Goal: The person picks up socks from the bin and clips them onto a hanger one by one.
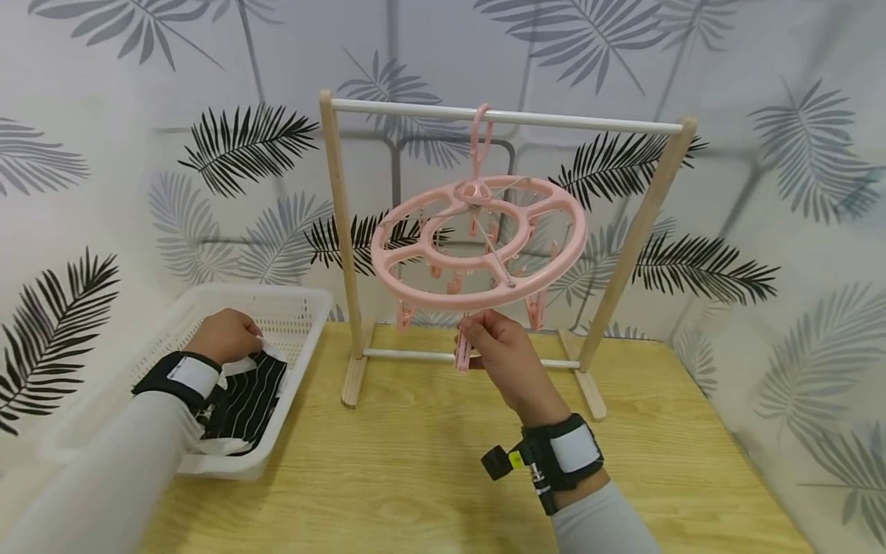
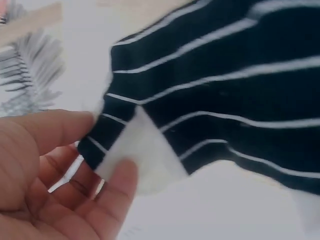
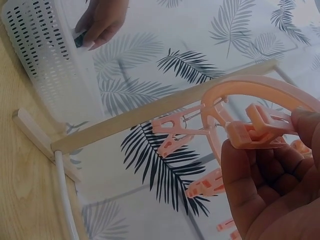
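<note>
My left hand (image 1: 224, 337) pinches the edge of a black cloth with thin white stripes (image 1: 254, 400) over a white basket (image 1: 320, 308). In the left wrist view, the thumb and fingers are at one end of the striped cloth (image 2: 210, 95), by a white triangular patch. A pink round clip hanger (image 1: 443, 300) hangs by its hook from a rack bar. Under its front rim my right hand (image 1: 505, 354) pinches a pink clothespin (image 1: 463, 354). In the right wrist view, this clothespin (image 3: 260, 131) sits between thumb and fingers.
The drying rack has wooden posts (image 1: 341, 223) and a white top bar (image 1: 588, 120), standing on a wood-grain table (image 1: 388, 462). Several other pink clothespins (image 1: 536, 309) dangle around the hanger. Behind is a leaf-patterned wall covering (image 1: 235, 146).
</note>
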Demonstrator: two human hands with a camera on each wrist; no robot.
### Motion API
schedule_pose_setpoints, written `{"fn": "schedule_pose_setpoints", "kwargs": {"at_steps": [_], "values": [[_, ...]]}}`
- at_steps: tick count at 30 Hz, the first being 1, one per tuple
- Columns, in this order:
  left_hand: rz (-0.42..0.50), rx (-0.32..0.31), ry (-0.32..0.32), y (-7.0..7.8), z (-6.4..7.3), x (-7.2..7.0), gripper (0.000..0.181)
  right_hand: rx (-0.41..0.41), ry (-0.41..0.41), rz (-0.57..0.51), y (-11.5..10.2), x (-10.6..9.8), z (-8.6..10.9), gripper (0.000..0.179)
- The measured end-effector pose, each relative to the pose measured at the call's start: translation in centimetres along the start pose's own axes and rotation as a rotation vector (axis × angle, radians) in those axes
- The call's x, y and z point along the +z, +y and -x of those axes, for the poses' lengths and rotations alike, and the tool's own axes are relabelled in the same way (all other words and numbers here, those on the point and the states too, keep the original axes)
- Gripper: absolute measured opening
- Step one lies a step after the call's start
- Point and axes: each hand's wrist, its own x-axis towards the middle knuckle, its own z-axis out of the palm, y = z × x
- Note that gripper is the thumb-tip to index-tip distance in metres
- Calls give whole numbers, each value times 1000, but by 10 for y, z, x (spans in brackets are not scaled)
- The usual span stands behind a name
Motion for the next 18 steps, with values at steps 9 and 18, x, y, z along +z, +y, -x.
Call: {"fn": "schedule_pose_setpoints", "kwargs": {"at_steps": [9,18], "values": [[-20,94,-32,39,10,-35,16,-4,-1,-17,4,-4,0,37],[-37,180,105,83,29,-80,21,-3,44,13,4,-6,3,39]]}}
